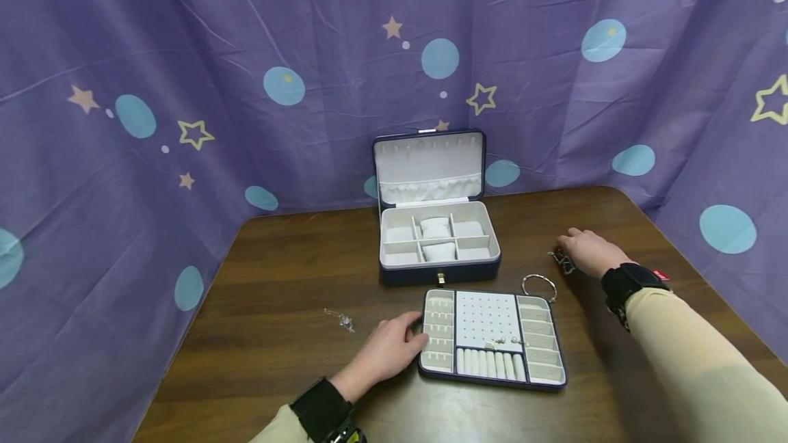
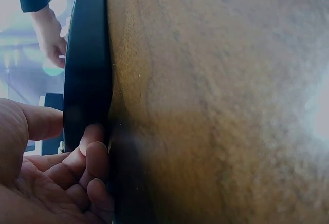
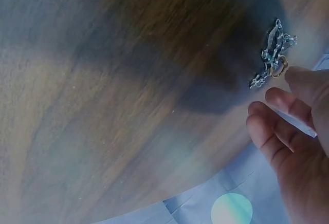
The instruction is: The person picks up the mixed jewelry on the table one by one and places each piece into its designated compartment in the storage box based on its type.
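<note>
One left grip pinching rectangular navy-rimmed tray, right grip apart, tangled silvery jewelry

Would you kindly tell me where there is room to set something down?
The widest bare tabletop is left of the open box, behind the silvery trinket. A smaller patch lies between the box and right hand. Around the tray it is crowded: bangle at far right corner, left hand at left edge, box behind.

Your table is smooth, grained wood, with shiny metal jewelry toward its far right corner; your tray is smooth-sided, the curtain creased cloth.
</note>
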{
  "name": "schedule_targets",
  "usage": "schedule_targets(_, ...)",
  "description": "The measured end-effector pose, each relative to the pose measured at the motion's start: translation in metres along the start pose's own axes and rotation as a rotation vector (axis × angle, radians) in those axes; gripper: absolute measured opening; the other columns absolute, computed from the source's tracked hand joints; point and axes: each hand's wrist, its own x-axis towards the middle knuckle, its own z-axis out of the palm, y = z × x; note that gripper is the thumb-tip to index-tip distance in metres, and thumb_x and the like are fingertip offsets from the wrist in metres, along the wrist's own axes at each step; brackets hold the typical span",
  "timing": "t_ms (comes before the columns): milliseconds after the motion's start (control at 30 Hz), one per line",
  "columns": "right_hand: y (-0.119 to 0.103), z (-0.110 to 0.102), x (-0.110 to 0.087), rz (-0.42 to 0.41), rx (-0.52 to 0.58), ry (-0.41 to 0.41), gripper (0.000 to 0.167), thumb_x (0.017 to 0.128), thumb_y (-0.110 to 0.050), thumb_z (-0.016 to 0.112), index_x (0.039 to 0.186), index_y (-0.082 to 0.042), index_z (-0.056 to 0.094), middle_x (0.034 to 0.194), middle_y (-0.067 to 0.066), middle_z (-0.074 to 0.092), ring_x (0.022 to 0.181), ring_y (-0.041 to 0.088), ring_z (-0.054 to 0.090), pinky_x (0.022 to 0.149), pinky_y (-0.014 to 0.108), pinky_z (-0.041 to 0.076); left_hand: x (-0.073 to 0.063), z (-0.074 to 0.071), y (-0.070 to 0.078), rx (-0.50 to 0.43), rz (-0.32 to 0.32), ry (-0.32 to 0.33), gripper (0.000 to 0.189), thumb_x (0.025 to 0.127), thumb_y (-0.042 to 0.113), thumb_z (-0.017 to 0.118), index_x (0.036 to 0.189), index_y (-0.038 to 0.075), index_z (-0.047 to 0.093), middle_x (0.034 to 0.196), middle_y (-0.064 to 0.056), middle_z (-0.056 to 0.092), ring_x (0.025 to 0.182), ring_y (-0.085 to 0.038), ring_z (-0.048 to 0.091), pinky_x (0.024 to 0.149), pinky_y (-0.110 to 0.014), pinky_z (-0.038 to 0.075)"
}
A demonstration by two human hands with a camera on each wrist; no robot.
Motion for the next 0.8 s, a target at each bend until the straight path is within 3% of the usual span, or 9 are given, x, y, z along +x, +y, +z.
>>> schedule_targets(333, -0.002, 0.004, 0.003, 0.010, -0.024, -0.040, 0.031, 0.085, 0.022, 0.053, 0.106, 0.004, 0.068, 0.095, 0.019, 0.062, 0.088, 0.040, 0.066, 0.085, 0.056, 0.054, 0.000, -0.001, 0.001, -0.002, 0.001, -0.004, 0.050, 0.095, 0.026, 0.066, 0.137, 0.000, 0.060, 0.071, 0.006, 0.057, 0.062, -0.008, 0.051, 0.062, -0.029, 0.042)
schedule_targets(800, 0.001, 0.012, 0.005, -0.004, -0.076, 0.032, 0.026, 0.084, 0.021, 0.054, 0.101, 0.005, 0.066, 0.094, 0.020, 0.065, 0.086, 0.041, 0.066, 0.083, 0.056, 0.054, 0.000, -0.002, 0.002, 0.003, -0.004, -0.005, 0.051, 0.095, 0.026, 0.067, 0.137, -0.001, 0.060, 0.072, 0.005, 0.057, 0.064, -0.009, 0.052, 0.063, -0.031, 0.043)
